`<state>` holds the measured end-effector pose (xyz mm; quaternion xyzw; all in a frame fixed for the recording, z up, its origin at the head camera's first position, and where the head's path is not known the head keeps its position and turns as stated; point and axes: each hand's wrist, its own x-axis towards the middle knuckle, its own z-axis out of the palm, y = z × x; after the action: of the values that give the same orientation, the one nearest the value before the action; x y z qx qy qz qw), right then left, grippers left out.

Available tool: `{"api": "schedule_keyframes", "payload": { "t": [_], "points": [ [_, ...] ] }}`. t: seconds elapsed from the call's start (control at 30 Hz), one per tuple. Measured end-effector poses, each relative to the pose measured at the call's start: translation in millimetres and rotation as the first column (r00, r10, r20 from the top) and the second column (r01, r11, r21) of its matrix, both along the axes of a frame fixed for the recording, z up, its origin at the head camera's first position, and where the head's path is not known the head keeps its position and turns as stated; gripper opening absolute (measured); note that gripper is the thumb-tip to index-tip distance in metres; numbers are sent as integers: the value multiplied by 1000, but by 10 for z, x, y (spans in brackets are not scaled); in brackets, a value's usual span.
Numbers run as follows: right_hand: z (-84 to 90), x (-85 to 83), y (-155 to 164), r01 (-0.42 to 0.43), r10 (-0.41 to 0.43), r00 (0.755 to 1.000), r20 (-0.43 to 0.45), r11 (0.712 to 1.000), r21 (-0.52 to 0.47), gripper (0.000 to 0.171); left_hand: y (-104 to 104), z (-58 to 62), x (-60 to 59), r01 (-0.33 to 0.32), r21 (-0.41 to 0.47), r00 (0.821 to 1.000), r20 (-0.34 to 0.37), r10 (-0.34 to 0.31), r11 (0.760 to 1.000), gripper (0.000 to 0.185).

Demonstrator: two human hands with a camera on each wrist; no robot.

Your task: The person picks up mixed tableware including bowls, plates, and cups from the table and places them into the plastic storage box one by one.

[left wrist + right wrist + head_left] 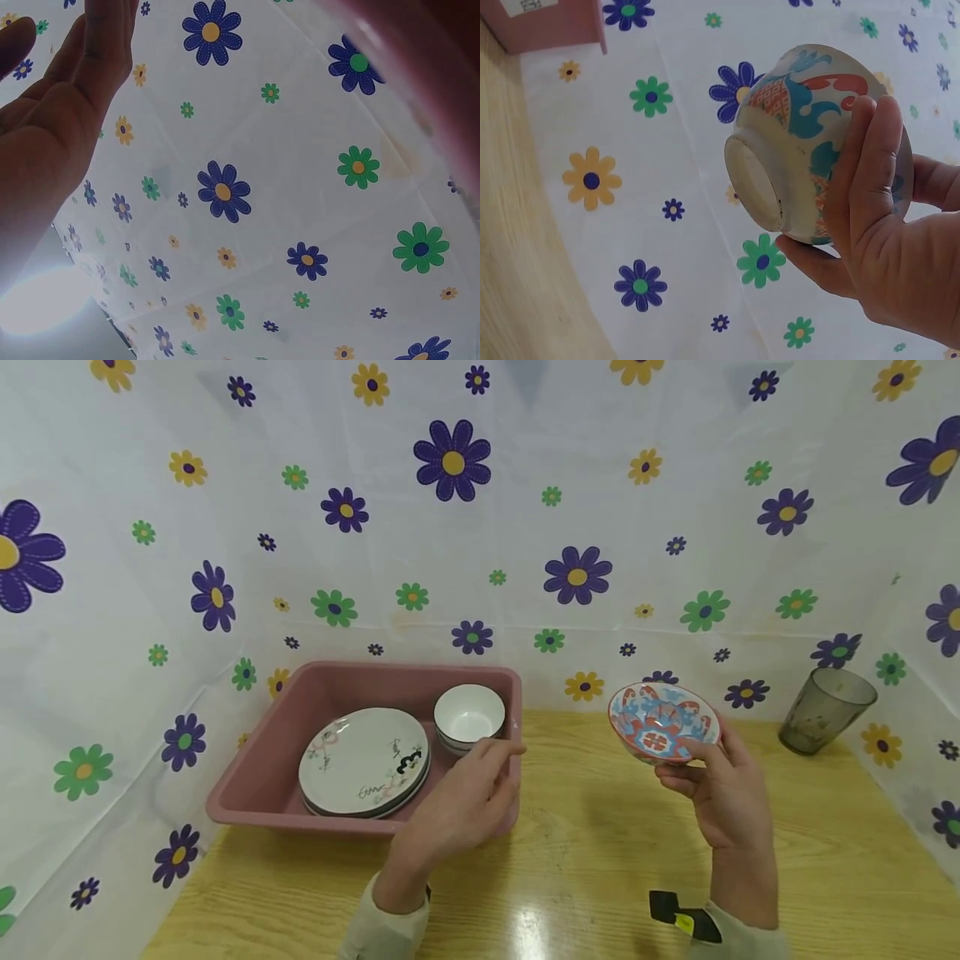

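My right hand (pixel 731 785) grips a red-and-blue patterned bowl (pixel 660 727) by its near right side, above the wooden table (pixel 600 835). In the right wrist view, the tilted bowl (pixel 799 135) shows its foot ring, with fingers (pixel 874 157) spread along its outside. My left hand (pixel 465 797) hovers at the front right of a pink tub (pixel 255 777), holding nothing, fingers extended to the right. The left wrist view shows part of this hand (pixel 67 105). Inside the tub lie stacked plates (pixel 360 760) with a floral design and stacked white bowls (pixel 468 714), partly hidden by the left hand.
A grey translucent glass (pixel 825 710) stands at the back right of the table, near the corner. A white sheet (pixel 525 527) with purple, yellow and green flowers covers the walls at the back and both sides.
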<state>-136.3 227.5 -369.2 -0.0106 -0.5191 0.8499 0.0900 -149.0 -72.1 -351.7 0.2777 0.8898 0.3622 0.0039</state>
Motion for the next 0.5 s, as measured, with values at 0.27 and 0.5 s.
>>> {"api": "schedule_keyframes", "payload": {
  "t": [0.27, 0.5],
  "points": [
    [70, 78, -68, -80, 83, 994, -74, 996, 35, 56, 23, 16, -20, -30, 69, 998, -48, 33, 997, 37],
    [108, 136, -149, -118, 128, 986, -106, 988, 103, 56, 72, -19, -34, -81, 135, 996, -36, 87, 987, 37]
  ]
}}
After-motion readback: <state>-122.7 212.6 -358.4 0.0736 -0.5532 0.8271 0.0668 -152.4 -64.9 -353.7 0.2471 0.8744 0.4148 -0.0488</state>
